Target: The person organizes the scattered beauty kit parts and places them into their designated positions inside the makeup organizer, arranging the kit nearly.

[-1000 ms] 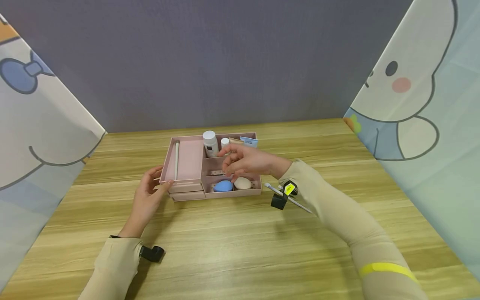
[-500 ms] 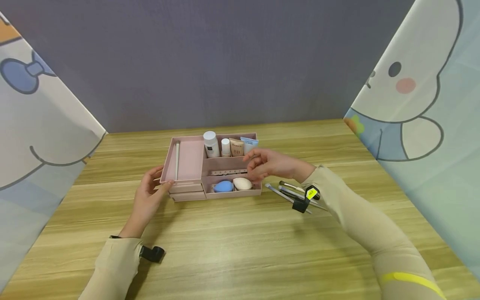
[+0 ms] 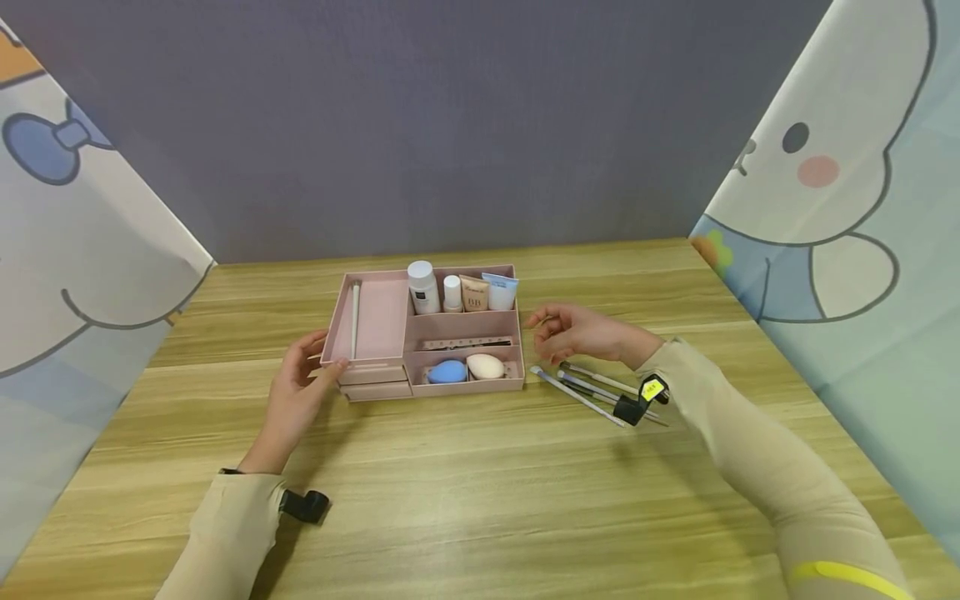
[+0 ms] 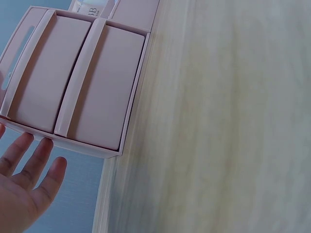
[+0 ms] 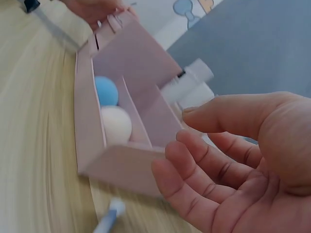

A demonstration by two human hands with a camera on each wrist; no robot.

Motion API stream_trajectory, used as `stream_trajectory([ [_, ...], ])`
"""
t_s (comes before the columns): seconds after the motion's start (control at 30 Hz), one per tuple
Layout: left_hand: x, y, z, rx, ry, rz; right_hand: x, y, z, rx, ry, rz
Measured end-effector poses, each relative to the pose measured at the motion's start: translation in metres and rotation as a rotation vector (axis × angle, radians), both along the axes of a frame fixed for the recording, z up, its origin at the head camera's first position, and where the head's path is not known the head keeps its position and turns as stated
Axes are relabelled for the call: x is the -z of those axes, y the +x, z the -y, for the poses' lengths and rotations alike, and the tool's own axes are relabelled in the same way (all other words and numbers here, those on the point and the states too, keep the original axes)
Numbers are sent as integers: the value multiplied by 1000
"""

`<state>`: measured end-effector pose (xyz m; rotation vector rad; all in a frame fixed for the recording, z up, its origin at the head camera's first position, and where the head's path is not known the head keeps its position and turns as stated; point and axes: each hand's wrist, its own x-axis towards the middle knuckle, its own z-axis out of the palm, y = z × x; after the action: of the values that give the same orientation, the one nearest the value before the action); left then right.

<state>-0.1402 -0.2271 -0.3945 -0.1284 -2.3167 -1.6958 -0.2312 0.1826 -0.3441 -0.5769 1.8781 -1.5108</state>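
Observation:
A pink organizer box (image 3: 465,387) stands on the table, with two drawers (image 4: 104,87) on its left part. My left hand (image 3: 292,400) touches the box's left side, its thumb at the front corner and its other fingers fairly straight. Right of the box, my right hand (image 3: 581,335) hovers with loosely bent fingers and nothing in them. Several makeup brushes (image 3: 573,390) lie under and in front of it, partly covered by the wrist camera. One brush (image 3: 355,321) lies in the box's top tray (image 3: 382,317). A blue makeup sponge (image 3: 447,372) and a cream one (image 3: 486,367) sit in front compartments.
At the back of the box stand a white bottle (image 3: 423,292), a smaller white-capped bottle (image 3: 452,296), a tan tube (image 3: 476,294) and a pale blue tube (image 3: 500,292). Thin dark items (image 3: 480,343) lie in the middle compartment. A grey wall (image 3: 450,133) rises behind the table.
My right hand has moved right, from over the box to beside it above the brushes. The tubes and middle compartment it covered now show. My left hand has stayed put.

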Motion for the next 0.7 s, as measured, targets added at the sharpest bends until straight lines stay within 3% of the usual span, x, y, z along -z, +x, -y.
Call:
stream_trajectory([
  [0.43, 0, 0, -1, 6, -1, 16, 25, -9, -38, 31, 63, 2],
  [0.7, -1, 0, -1, 1, -3, 22, 31, -10, -58, 63, 144, 11],
])
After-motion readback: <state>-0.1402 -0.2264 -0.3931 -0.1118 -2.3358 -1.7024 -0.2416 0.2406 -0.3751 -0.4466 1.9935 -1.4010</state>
